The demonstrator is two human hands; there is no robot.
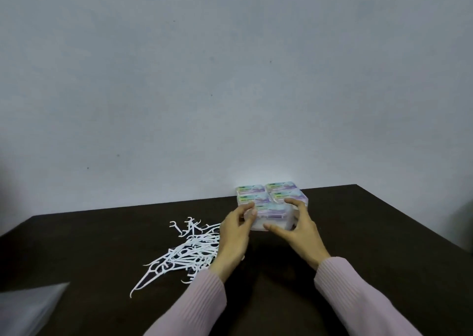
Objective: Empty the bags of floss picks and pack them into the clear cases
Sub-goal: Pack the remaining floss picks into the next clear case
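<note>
A clear case (271, 218) with a pastel label on its lid sits on the dark table, filled with white picks. My left hand (234, 236) grips its left side, thumb and fingers curled round the edge. My right hand (297, 229) holds its right side, fingers over the far corner and thumb at the near edge. Behind it stand several more labelled cases (271, 191) in a tight block near the wall. A loose pile of white floss picks (186, 251) lies on the table left of my left hand, partly hidden by my wrist.
The dark table (384, 233) ends at a pale wall behind the cases. A clear plastic bag (28, 307) lies at the near left corner. Pink sleeves cover both forearms.
</note>
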